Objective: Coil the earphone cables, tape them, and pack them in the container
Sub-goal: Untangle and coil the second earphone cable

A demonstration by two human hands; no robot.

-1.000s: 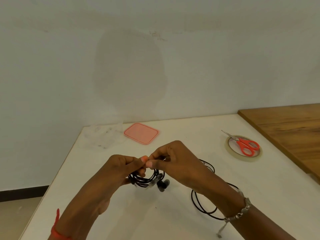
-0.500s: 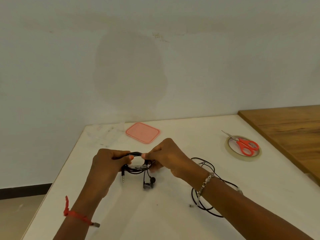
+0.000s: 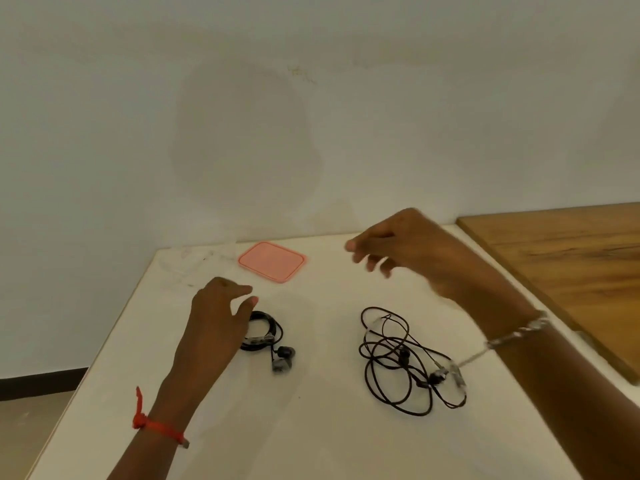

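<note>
- Coiled earphone cable [image 3: 268,336] lies on the table [image 3: 311,427], partly behind the left hand [image 3: 214,320], which is relaxed and empty.
- Right hand [image 3: 405,247] hovers loose-fingered, empty, beyond the tangled earphone cable [image 3: 398,372].

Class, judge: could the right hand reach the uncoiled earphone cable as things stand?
Probably yes. The right hand is empty, and the uncoiled earphone cable lies uncovered on the white table, close by its wrist.

The head-worn camera is looking forward and down from over the tabletop's [image 3: 329,427] near edge, close above it. It is facing the far edge and the wall [image 3: 311,116].
</note>
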